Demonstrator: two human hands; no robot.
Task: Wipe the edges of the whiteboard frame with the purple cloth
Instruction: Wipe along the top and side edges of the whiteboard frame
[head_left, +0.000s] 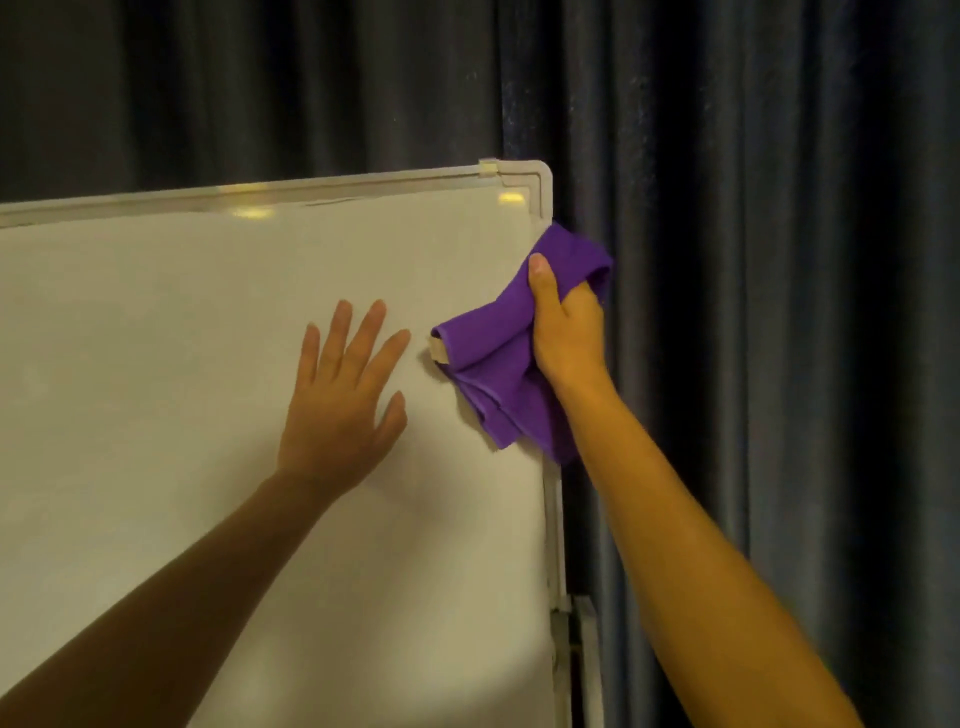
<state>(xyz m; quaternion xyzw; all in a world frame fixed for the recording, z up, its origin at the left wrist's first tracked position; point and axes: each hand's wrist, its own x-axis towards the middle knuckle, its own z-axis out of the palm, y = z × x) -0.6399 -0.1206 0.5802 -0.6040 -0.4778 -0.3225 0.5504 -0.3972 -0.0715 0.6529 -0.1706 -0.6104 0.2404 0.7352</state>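
right hand (569, 332) is gripping the bunched purple cloth (496, 358) with fingers closed around it, pressing it on the right edge of the whiteboard frame (555, 525), at about 2 o'clock in view just below the top corner. left hand (345, 395) is lying flat and open on the whiteboard (208, 364), holding nothing, probably bracing it. best bet: keep the cloth wrapped over the rail and pull down toward 6 o'clock with steady pressure.

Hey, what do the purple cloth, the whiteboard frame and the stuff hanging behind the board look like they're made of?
Purple cloth: soft matte fabric, maybe microfiber; it folds and drapes limply.
Whiteboard frame: pale, smooth, likely plastic at the rounded corner piece; the straight rails could be painted metal.
Curtain: dark, heavy textile hanging in vertical pleats, slightly velvety.
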